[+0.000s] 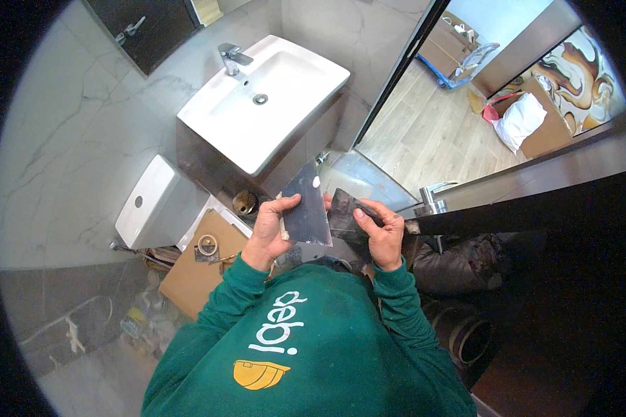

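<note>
My left hand (pixel 266 229) grips a flat dark grey piece (pixel 307 212) with a pale edge and a small white blob near its upper right corner. Its thumb lies on the face of the piece. Close beside it, my right hand (pixel 382 233) pinches a smaller dark sheet (pixel 345 206), with the thumb on top. What this sheet is made of, I cannot tell. Both pieces are held in front of my chest, and their neighbouring edges come close together. Whether they touch is unclear.
Ahead is a white washbasin (pixel 295 66) with a chrome faucet (pixel 233 58). To the left, a cardboard sheet (pixel 195 278) lies by the toilet tank (pixel 149 201), bearing a tape roll (pixel 207 244). A dark door (pixel 528 208) edge stands at right, near bags (pixel 459 267).
</note>
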The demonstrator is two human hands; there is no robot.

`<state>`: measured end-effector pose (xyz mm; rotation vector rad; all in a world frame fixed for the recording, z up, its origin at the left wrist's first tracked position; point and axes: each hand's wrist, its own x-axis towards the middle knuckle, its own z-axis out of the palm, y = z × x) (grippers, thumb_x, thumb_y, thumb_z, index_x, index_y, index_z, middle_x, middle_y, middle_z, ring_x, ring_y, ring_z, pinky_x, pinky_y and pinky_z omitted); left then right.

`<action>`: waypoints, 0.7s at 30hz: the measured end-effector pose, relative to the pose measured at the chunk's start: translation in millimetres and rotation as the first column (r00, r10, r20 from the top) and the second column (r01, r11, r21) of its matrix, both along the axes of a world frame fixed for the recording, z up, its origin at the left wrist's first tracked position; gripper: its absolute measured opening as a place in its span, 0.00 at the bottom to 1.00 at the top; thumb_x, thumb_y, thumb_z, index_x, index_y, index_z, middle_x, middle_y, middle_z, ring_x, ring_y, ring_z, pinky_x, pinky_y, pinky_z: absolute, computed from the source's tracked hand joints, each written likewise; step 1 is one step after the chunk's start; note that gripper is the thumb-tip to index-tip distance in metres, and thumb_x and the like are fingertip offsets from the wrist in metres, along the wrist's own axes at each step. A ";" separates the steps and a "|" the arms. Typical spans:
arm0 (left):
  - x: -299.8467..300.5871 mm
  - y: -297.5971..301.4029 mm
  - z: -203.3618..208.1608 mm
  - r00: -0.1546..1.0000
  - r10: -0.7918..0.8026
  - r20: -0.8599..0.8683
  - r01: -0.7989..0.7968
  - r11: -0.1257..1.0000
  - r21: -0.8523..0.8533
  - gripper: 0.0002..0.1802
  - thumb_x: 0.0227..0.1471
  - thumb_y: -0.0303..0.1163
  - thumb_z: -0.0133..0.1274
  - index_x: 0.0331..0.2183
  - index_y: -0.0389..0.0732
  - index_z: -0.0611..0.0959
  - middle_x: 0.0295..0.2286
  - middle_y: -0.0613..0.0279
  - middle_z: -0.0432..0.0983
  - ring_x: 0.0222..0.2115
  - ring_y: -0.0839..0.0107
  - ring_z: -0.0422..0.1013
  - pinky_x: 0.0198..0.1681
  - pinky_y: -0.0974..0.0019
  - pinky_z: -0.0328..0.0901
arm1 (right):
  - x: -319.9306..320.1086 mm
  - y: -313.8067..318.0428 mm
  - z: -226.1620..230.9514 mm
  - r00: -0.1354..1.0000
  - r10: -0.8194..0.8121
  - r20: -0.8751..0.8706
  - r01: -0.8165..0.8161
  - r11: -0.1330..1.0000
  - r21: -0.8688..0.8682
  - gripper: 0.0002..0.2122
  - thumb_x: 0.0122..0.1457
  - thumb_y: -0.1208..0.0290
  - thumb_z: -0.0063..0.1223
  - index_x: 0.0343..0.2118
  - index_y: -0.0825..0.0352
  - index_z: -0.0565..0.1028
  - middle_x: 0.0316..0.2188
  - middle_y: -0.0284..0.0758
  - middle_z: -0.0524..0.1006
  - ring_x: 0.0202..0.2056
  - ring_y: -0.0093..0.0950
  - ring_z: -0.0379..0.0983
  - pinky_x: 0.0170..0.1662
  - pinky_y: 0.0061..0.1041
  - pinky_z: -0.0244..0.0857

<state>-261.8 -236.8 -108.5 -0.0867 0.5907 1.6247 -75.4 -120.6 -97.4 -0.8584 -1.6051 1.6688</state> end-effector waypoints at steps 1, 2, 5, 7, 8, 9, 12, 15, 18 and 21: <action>2.0 0.8 0.5 1.000 -0.023 0.015 0.023 1.000 0.020 0.26 0.54 0.34 0.50 0.52 0.29 0.73 0.45 0.40 0.76 0.43 0.55 0.77 0.47 0.55 0.75 | -0.8 -1.0 0.5 1.000 0.008 -0.003 -0.008 1.000 -0.005 0.10 0.57 0.77 0.60 0.41 0.74 0.80 0.33 0.31 0.81 0.35 0.18 0.74 0.42 0.18 0.67; 3.2 1.0 1.0 0.998 -0.056 -0.003 0.056 0.998 0.030 0.25 0.55 0.34 0.49 0.52 0.29 0.73 0.44 0.39 0.77 0.43 0.55 0.77 0.46 0.56 0.75 | -1.4 -1.9 0.5 1.000 0.017 0.011 -0.017 1.000 0.011 0.10 0.57 0.76 0.60 0.42 0.74 0.80 0.34 0.31 0.81 0.36 0.19 0.74 0.42 0.19 0.68; 7.4 2.0 1.5 0.999 -0.049 0.019 0.048 0.999 0.005 0.25 0.55 0.34 0.49 0.52 0.29 0.73 0.44 0.40 0.77 0.43 0.55 0.77 0.45 0.56 0.76 | -0.5 -2.6 -1.8 0.998 0.035 0.049 -0.037 0.998 0.051 0.11 0.59 0.76 0.59 0.42 0.74 0.79 0.35 0.32 0.81 0.37 0.20 0.75 0.42 0.20 0.69; 9.8 3.8 1.3 1.000 -0.021 -0.019 0.021 1.000 -0.004 0.25 0.56 0.33 0.49 0.52 0.29 0.73 0.44 0.40 0.77 0.44 0.55 0.77 0.46 0.56 0.75 | 2.4 -2.7 -3.6 0.997 0.038 0.073 -0.043 0.997 0.063 0.11 0.59 0.76 0.59 0.42 0.74 0.79 0.34 0.33 0.81 0.37 0.19 0.75 0.43 0.20 0.69; 10.9 4.9 1.2 1.000 -0.010 -0.029 0.011 1.000 0.015 0.25 0.56 0.33 0.48 0.52 0.29 0.73 0.44 0.40 0.77 0.44 0.55 0.77 0.46 0.56 0.75 | 3.9 -2.7 -4.8 0.997 0.036 0.066 -0.041 0.996 0.079 0.10 0.58 0.76 0.59 0.42 0.74 0.80 0.34 0.33 0.82 0.36 0.20 0.75 0.42 0.21 0.69; 11.8 6.1 1.2 0.999 -0.007 -0.034 0.007 1.000 -0.013 0.24 0.56 0.33 0.48 0.51 0.29 0.73 0.44 0.40 0.77 0.44 0.55 0.77 0.46 0.55 0.75 | 5.4 -2.9 -6.0 0.997 0.030 0.065 -0.036 0.995 0.094 0.10 0.58 0.76 0.59 0.42 0.74 0.80 0.34 0.33 0.82 0.36 0.20 0.75 0.41 0.21 0.70; 13.2 9.2 1.0 0.999 -0.009 -0.037 0.008 1.000 -0.009 0.24 0.56 0.33 0.48 0.51 0.29 0.74 0.44 0.40 0.77 0.45 0.55 0.77 0.47 0.54 0.74 | 12.6 -2.1 -10.1 0.992 0.069 0.102 -0.082 0.987 0.135 0.09 0.58 0.76 0.59 0.40 0.73 0.80 0.33 0.35 0.82 0.35 0.20 0.76 0.39 0.22 0.70; 11.3 10.8 -1.0 0.998 -0.003 -0.059 0.005 1.000 0.022 0.23 0.56 0.34 0.49 0.50 0.29 0.74 0.45 0.41 0.77 0.44 0.54 0.77 0.48 0.53 0.73 | 21.9 -0.2 -16.4 0.970 0.147 0.196 -0.189 0.958 0.215 0.09 0.57 0.74 0.59 0.39 0.72 0.81 0.32 0.35 0.82 0.34 0.20 0.76 0.38 0.23 0.69; 4.1 10.3 -6.5 0.997 0.033 -0.063 -0.030 0.998 0.047 0.23 0.55 0.34 0.50 0.50 0.29 0.74 0.45 0.41 0.76 0.42 0.54 0.77 0.48 0.51 0.73 | 30.7 2.3 -24.1 0.938 0.169 0.302 -0.251 0.932 0.260 0.09 0.57 0.72 0.60 0.38 0.71 0.81 0.31 0.36 0.82 0.33 0.19 0.75 0.37 0.22 0.69; -9.2 8.5 -12.9 0.990 0.101 -0.101 -0.096 0.994 0.048 0.24 0.55 0.34 0.50 0.50 0.30 0.74 0.43 0.42 0.77 0.41 0.54 0.77 0.48 0.50 0.73 | 34.9 7.1 -27.9 0.954 0.051 0.295 -0.101 0.982 0.157 0.10 0.56 0.71 0.61 0.38 0.71 0.81 0.31 0.34 0.81 0.34 0.19 0.75 0.37 0.21 0.69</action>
